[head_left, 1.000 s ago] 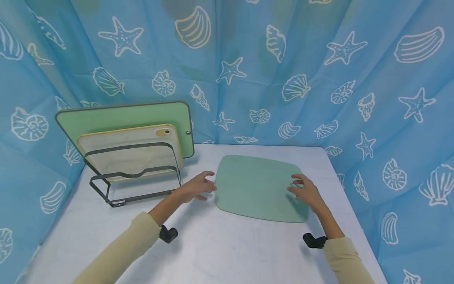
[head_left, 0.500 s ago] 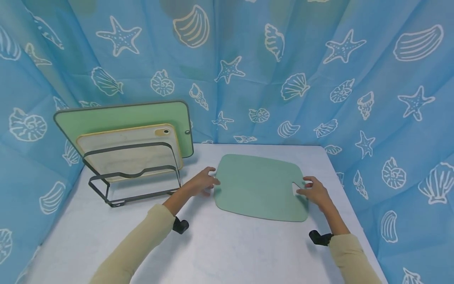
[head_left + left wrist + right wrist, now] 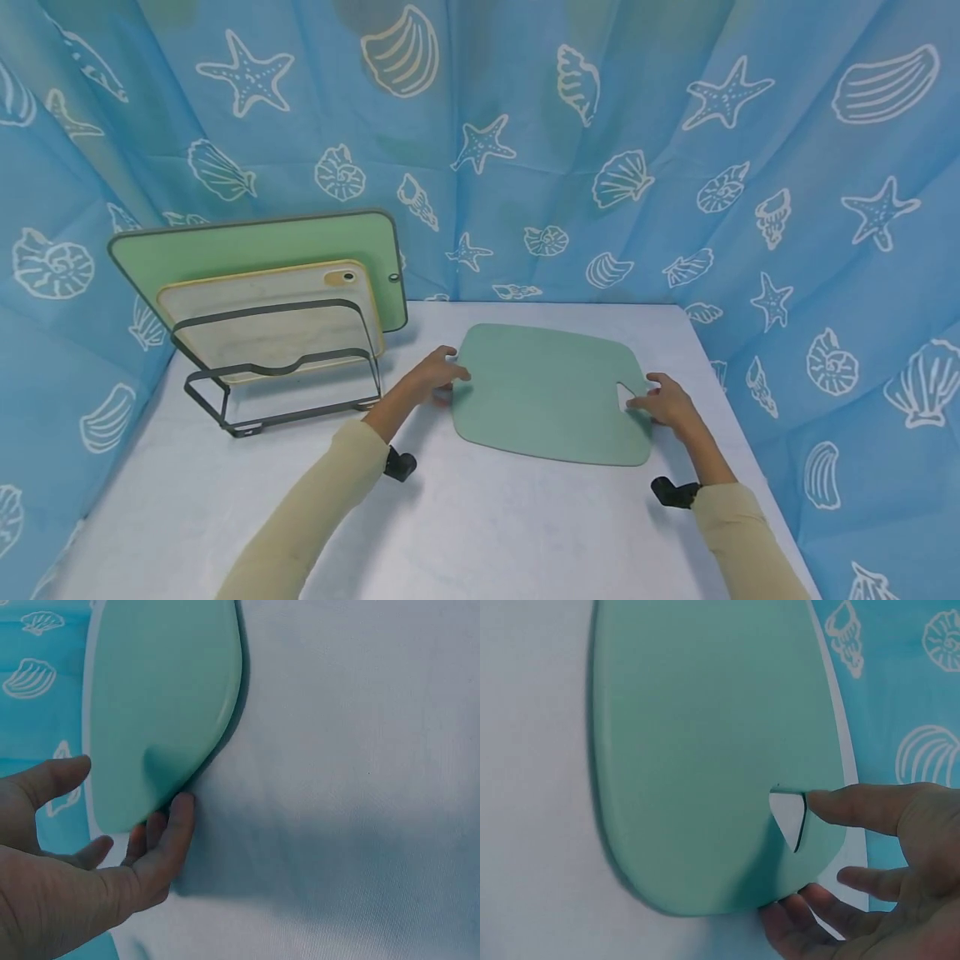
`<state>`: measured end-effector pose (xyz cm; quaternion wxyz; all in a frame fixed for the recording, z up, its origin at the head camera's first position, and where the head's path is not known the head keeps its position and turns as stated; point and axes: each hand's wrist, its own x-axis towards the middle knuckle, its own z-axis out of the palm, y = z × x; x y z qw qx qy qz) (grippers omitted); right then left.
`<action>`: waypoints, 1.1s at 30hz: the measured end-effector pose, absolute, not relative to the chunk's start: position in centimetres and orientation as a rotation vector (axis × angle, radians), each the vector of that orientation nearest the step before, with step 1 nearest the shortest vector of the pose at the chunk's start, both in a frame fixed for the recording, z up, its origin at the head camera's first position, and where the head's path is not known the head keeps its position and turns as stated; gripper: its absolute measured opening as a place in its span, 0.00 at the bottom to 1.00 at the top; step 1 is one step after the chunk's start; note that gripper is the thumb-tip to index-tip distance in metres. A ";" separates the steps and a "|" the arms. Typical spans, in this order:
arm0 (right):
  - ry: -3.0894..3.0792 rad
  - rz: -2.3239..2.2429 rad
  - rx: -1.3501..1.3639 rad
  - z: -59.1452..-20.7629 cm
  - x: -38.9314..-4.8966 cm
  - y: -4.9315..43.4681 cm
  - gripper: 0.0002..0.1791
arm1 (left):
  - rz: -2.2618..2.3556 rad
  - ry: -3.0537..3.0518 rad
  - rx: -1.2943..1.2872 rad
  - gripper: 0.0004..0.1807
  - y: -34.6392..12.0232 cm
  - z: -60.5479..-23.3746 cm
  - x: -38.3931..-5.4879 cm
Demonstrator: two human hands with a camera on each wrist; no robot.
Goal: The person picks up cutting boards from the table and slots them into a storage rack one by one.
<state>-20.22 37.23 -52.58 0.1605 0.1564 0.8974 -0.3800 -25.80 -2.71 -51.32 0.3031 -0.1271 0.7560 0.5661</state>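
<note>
A light green cutting board with a small triangular cut-out near its right end lies flat on the white-covered table. My left hand is at its left edge. In the left wrist view, the fingertips of that hand touch the board's edge, while the thumb is spread away from them. At the right end, my right hand pinches the board. The right wrist view shows the thumb of that hand on top beside the cut-out, the other fingers at the edge and their tips partly hidden.
To the left stands a dark metal rack. It holds a larger green board with a grey rim and a cream board with a yellow rim, both leaning. A blue shell-patterned curtain hangs behind and at both sides.
My left hand has moved right and slightly away from me, onto the board's left edge. My right hand has moved from above the board to its right end and taken hold there.
</note>
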 end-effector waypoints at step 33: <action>2.318 -1.279 0.639 -52.6 -21.0 36.2 0.45 | 1.547 1.950 -0.375 0.44 -3.5 -52.1 -26.6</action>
